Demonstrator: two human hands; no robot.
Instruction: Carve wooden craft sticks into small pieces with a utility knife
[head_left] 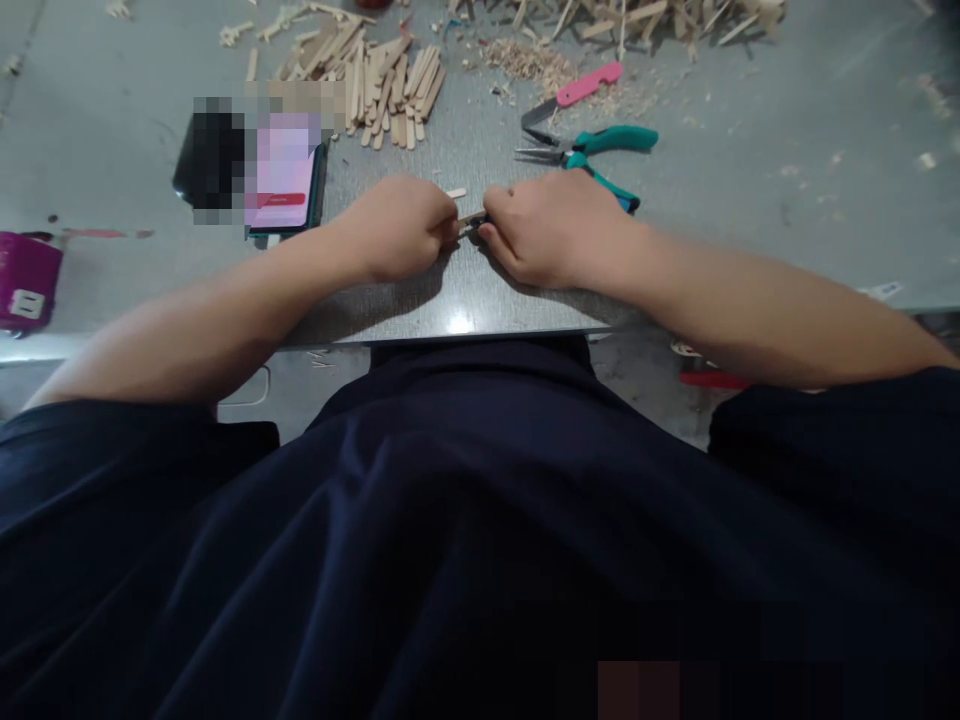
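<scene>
Near the table's front edge, my left hand (409, 228) pinches one end of a small thin wooden piece (470, 218). Facing it, my right hand (536, 228) is closed around a small dark tool (481, 221), whose tip meets the wooden piece between the hands. Most of that tool is hidden by my fingers. A short pale wood scrap (456, 192) lies just behind the gap between my hands. Teal-handled pliers (615, 139) rest behind my right hand, with a pink-handled folding knife (589, 85) beyond them.
Wooden sticks (390, 90) are piled at the back centre, near wood shavings (529, 62). More split sticks (637, 20) lie at the back right. A phone (283, 185) and a black object (214, 160) stand behind my left forearm. A purple box (28, 280) sits far left.
</scene>
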